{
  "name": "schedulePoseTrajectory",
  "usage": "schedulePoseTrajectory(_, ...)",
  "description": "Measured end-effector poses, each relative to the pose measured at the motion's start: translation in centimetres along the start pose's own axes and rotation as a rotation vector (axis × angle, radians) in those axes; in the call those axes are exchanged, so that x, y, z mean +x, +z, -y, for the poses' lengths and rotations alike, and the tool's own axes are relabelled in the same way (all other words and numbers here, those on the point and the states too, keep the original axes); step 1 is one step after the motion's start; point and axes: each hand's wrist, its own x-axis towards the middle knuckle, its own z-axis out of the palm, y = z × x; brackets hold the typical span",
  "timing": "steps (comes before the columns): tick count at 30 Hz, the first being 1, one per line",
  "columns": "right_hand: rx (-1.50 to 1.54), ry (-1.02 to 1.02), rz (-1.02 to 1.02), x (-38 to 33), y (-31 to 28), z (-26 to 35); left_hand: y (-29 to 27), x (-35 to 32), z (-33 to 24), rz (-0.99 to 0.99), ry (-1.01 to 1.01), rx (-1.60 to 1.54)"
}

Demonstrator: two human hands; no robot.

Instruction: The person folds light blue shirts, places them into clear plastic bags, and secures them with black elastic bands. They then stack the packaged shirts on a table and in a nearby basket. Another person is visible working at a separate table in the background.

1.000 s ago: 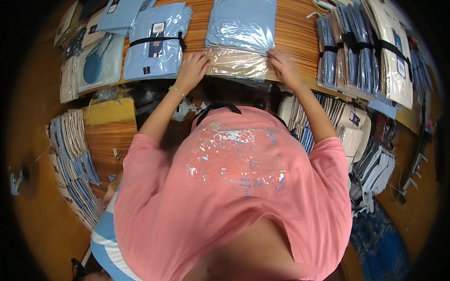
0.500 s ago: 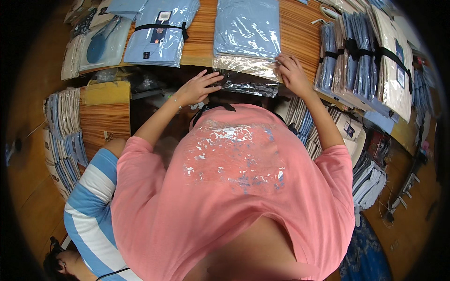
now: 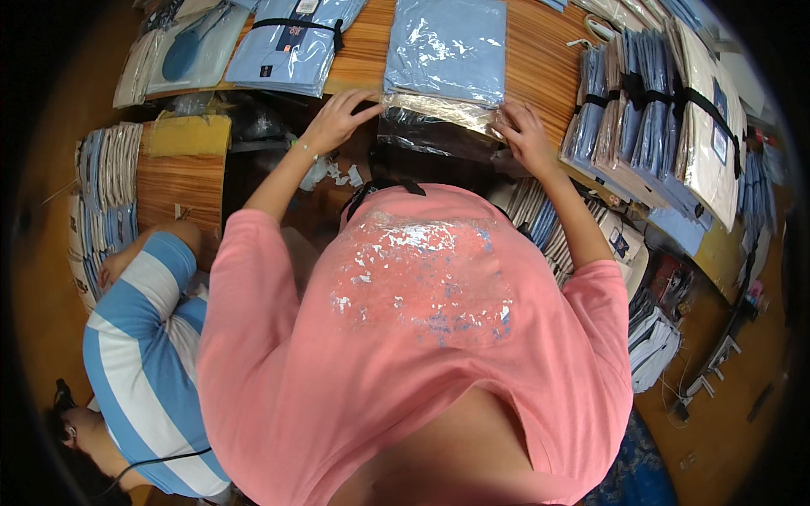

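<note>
A folded light-blue garment in a clear plastic bag (image 3: 445, 51) lies on the wooden table, directly in front of me. Its clear flap (image 3: 434, 131) hangs over the table's near edge. My left hand (image 3: 332, 122) is open at the flap's upper left corner, fingers stretched and one fingertip at the bag's edge. On the other side, my right hand (image 3: 530, 143) is open too, its fingers spread on the table edge and its thumb by the flap's right side. Whether the thumb touches the plastic I cannot tell.
Bagged blue garments tied with a black band (image 3: 287, 46) lie at left. Banded stacks of bagged garments (image 3: 650, 110) stand at right. More folded garments (image 3: 105, 194) fill a lower shelf. A person in a blue-and-white striped shirt (image 3: 148, 337) sits close on my left.
My left hand has moved up and left, from over the flap to its upper corner. The flap hangs more spread out. My right hand has shifted slightly. The neighbouring person's arm has moved left.
</note>
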Motion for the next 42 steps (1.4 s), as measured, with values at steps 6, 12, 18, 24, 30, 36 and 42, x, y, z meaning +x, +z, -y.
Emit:
schedulePoseTrajectory(6,0.037,-0.057,-0.083,6.1,-0.2,1.4,1.7,-1.3,-1.1,0.009,0.205,0.046)
schedulePoseTrajectory(12,-0.189,-0.084,0.02,13.2,6.0,0.1,2.5,-2.0,-3.6,-0.067,0.127,0.071)
schedulePoseTrajectory(18,-0.218,-0.118,0.023,13.8,6.6,0.5,3.6,-3.1,-6.2,-0.152,-0.057,0.073)
schedulePoseTrajectory(24,-0.203,-0.117,0.019,13.7,6.8,0.3,3.3,-4.4,-7.8,-0.212,-0.143,0.064)
schedulePoseTrajectory(30,-0.165,-0.099,0.036,13.9,6.5,0.2,3.0,-5.1,-9.1,-0.247,-0.098,0.021)
schedulePoseTrajectory(36,0.571,0.0,-0.143,14.3,2.1,-2.3,2.8,-3.5,-4.5,-0.464,-0.263,-0.157)
schedulePoseTrajectory(42,0.071,0.072,-0.178,3.7,-0.1,-1.4,1.8,1.5,0.3,-0.181,0.02,-0.053)
